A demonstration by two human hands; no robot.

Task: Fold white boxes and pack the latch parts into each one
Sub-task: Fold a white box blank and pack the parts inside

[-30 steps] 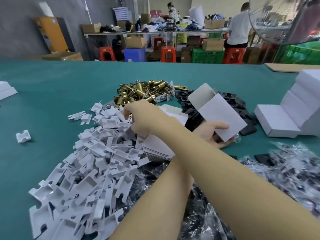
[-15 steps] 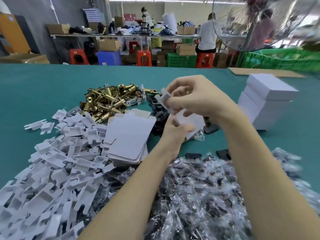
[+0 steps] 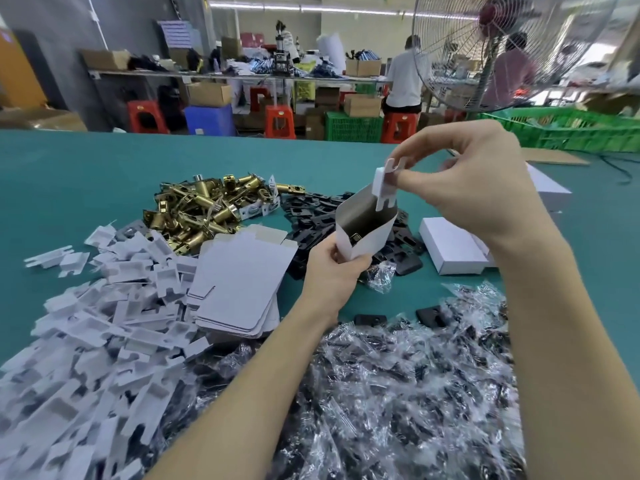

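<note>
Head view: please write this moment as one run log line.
left hand: holds open white box | right hand: pinches white insert at box mouth | insert: partly in

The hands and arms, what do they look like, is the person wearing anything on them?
Both arms are bare as far as the view shows: no sleeves, gloves, watch, rings or bands. The left hand and right hand show short, unpainted nails. Both forearms run in from the bottom edge of the picture.

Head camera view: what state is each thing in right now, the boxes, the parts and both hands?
open box: top open, held up by left hand
white insert: pinched by right hand, partly inside
flat box blanks: unfolded, stacked
finished box: closed, lying on table
</note>
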